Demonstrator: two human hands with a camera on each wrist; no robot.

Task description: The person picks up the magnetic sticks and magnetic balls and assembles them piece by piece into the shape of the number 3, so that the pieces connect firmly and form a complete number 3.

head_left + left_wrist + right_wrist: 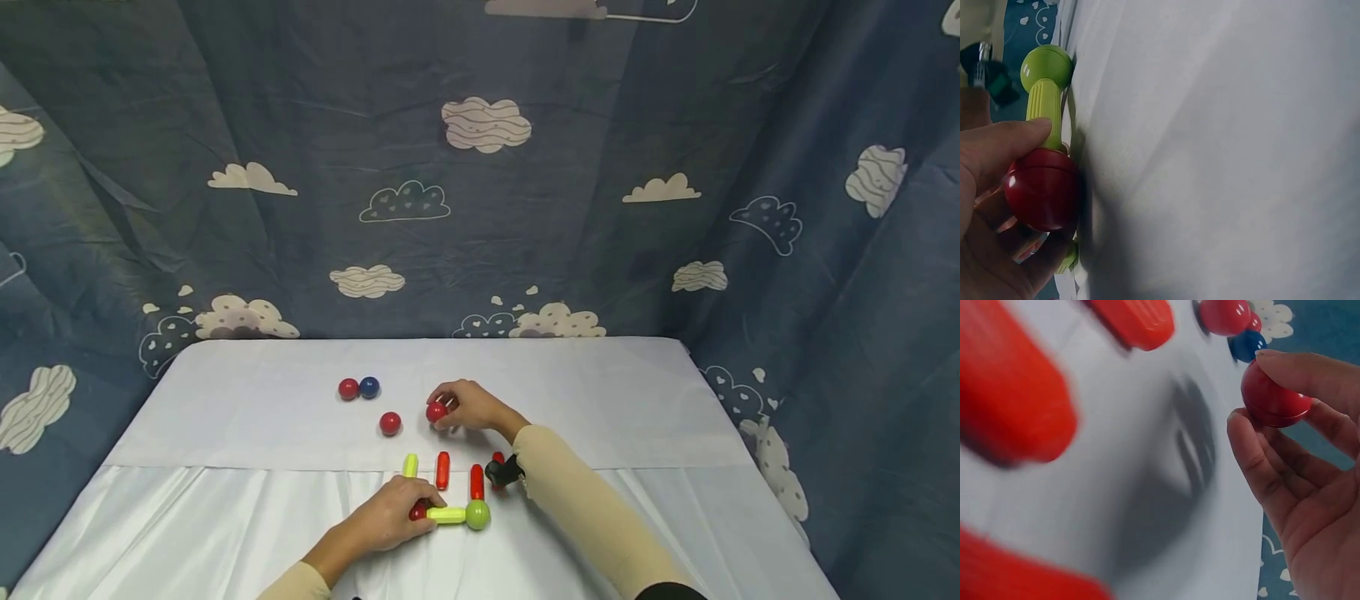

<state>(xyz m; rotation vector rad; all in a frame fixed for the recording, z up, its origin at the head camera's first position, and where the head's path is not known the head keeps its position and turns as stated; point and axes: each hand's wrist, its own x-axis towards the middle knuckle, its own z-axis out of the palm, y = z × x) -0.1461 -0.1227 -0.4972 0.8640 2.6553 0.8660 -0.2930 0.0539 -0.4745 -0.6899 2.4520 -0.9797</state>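
My left hand (pixel 393 510) grips a dark red ball (pixel 1045 190) at the near side of the table, its thumb lying along a yellow-green rod (pixel 1045 109). That rod joins the red ball to a green ball (pixel 477 515). A red rod (pixel 477 483) extends from the green ball toward the back. Another yellow-green rod (pixel 410 465) points away beyond the left hand. Farther back, my right hand (pixel 471 407) pinches a red ball (pixel 1272 397) between thumb and fingers, and its shadow falls on the cloth.
A loose red ball (pixel 390 423) lies left of my right hand. Behind it another red ball (pixel 348 389) sits beside a blue ball (pixel 369 387). A red rod (pixel 443 471) lies between the hands; another red rod (pixel 498 458) is partly hidden by the right wrist's camera. White cloth (pixel 600 400) covers the table.
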